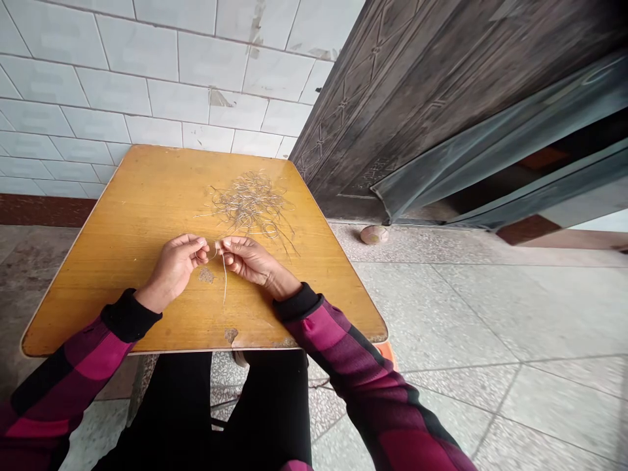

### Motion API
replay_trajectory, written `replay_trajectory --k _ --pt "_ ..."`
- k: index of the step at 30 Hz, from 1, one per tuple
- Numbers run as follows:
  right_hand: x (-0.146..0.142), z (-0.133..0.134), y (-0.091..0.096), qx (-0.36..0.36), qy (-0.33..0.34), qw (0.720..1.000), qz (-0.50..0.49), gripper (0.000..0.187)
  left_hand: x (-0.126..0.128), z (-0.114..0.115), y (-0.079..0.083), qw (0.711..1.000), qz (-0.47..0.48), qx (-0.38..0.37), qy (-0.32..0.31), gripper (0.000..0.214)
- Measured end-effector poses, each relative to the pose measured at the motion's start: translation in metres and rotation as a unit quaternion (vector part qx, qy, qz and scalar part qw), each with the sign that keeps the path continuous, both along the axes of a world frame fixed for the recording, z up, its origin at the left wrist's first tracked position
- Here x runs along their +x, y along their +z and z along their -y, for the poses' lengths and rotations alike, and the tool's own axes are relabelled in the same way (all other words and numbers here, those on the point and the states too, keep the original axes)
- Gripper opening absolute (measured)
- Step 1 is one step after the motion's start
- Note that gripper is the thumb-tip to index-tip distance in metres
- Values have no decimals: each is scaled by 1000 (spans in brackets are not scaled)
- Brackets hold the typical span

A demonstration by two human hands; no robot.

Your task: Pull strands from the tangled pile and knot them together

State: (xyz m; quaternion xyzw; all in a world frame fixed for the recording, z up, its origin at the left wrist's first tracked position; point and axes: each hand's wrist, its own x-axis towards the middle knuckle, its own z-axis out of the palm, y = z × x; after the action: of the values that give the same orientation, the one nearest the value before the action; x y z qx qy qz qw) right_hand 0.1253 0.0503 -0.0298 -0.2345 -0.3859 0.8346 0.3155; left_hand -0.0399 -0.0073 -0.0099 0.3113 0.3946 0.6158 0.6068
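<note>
Square wooden table (122,216), worn yellow top, rounded corners; bare board left of the hands and along the near edge; far edge close to the tiled wall (147,85); dark carved door (417,98) to the right. Left hand (173,268) and right hand (251,260) meet mid-table, both sets of fingertips pinching one thin pale strand (224,282); its long axis runs from the pinch toward the near edge, free end pointing at the person. Tangled pile (252,204) of similar wiry, glinting strands lies just beyond the hands.
</note>
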Motion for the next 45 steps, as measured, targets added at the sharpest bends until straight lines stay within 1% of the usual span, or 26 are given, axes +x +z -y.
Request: replay_trajectory --k 3,7,9,13,17,20,24,29,33,37,39,43,45 --pt "1 -2 -1 0 -13 1000 14 14 0 0 0 999 -32 13 25 12" --pt "0 0 -3 9 4 1000 22 19 2 0 -1 994 -88 29 57 14" --pt "-1 1 -3 6 14 1000 24 22 2 0 -1 991 -111 32 63 16" --pt "-2 2 -3 -10 26 1000 15 21 3 1 -3 988 -136 45 53 17" --pt "-2 1 -6 -17 32 999 -6 21 4 2 -5 988 -137 55 46 16" --pt "-3 2 -8 -24 47 998 -21 23 6 2 -6 987 -139 62 44 16" --pt "-5 4 -6 -29 78 996 -44 28 7 2 -7 983 -155 81 55 18" --pt "-6 8 -3 -18 108 993 -46 27 6 1 -9 982 -154 91 64 17" --pt "-7 9 -4 -19 90 995 -37 29 5 1 -8 984 -146 86 58 18" --pt "-8 10 -5 -11 42 999 -28 26 5 2 -7 988 -128 68 54 16" --pt "-9 10 -4 -9 31 999 -24 23 5 2 -6 989 -121 60 52 16" --pt "-7 10 -1 -15 51 998 -30 11 6 2 -5 990 -116 58 51 17" --pt "-6 11 0 -8 69 997 -42 11 5 2 -5 990 -115 59 50 17"
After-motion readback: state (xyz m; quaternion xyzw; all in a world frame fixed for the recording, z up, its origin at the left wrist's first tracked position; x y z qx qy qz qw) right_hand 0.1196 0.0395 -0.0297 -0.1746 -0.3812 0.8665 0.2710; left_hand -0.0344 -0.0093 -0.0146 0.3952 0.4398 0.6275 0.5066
